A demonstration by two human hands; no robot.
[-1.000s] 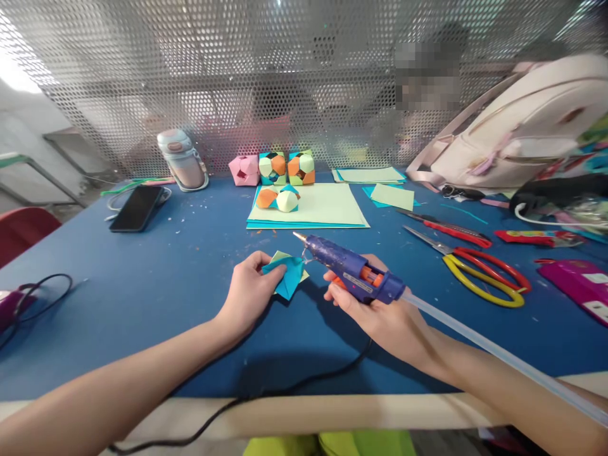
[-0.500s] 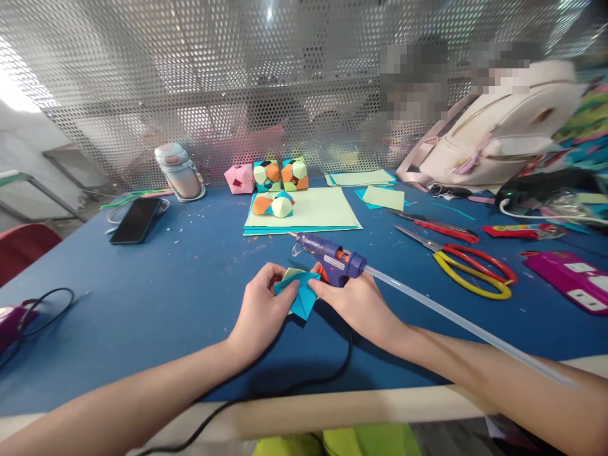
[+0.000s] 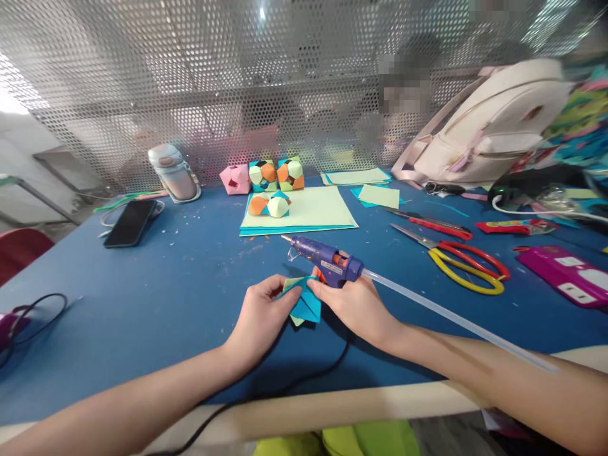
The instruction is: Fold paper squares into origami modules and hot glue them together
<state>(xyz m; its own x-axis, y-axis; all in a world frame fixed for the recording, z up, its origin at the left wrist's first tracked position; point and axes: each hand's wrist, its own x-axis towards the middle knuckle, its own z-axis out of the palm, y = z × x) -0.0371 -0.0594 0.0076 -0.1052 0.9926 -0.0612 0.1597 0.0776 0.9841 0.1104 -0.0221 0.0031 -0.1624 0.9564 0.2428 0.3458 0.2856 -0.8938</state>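
My left hand pinches a folded blue and pale green paper piece between thumb and fingers, low over the table. My right hand is wrapped round the grip of a purple hot glue gun. Its thumb also presses the right edge of the paper. The gun's nozzle points left, beyond the paper and apart from it. A long clear glue stick runs out of the gun's back over my right forearm. Behind lie pale green and blue sheets with a small folded paper ball shape on them.
Scissors, a utility knife and a purple power strip lie to the right. Folded paper models stand by the perforated screen. A phone and bottle are left. A black cord crosses the front edge.
Both hands stay on the paper, which has turned slightly, so more pale green shows at its lower left. The view has shifted a little, moving the background items left.
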